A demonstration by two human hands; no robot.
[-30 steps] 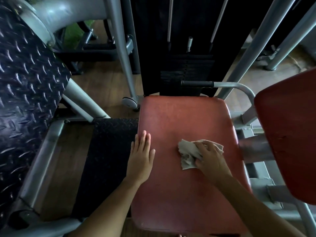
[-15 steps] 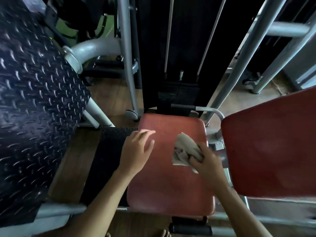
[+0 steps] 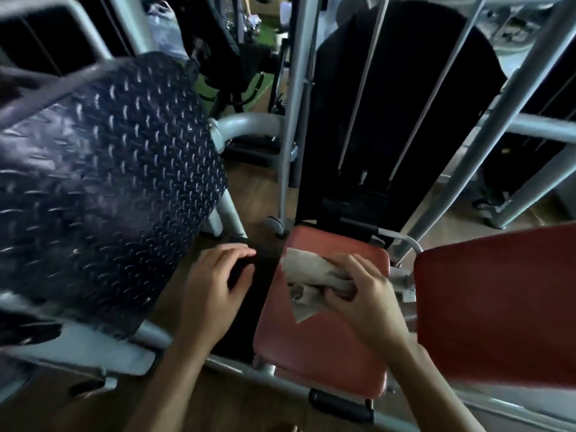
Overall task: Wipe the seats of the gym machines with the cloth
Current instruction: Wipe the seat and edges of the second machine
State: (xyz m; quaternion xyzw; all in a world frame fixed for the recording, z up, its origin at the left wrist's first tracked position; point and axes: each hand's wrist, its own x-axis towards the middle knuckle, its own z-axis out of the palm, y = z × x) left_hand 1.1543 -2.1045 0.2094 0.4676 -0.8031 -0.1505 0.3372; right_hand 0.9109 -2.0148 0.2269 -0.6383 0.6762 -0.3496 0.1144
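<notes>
My right hand (image 3: 364, 294) grips cloth (image 3: 311, 275) — bunched up, one corner hanging down. Cloth is over far part of red seat (image 3: 321, 347); can't tell if it touches. My left hand (image 3: 215, 288) holds nothing — fingers loosely bent, over black mat (image 3: 263, 275) just left of seat. Bumpy black plate (image 3: 103, 188) on left. Second red pad (image 3: 498, 307) on right, beside seat.

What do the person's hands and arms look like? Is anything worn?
The left hand and right hand wear no gloves; no ring, watch or bracelet shows. The left forearm and right forearm are bare, with no sleeve in view.
</notes>
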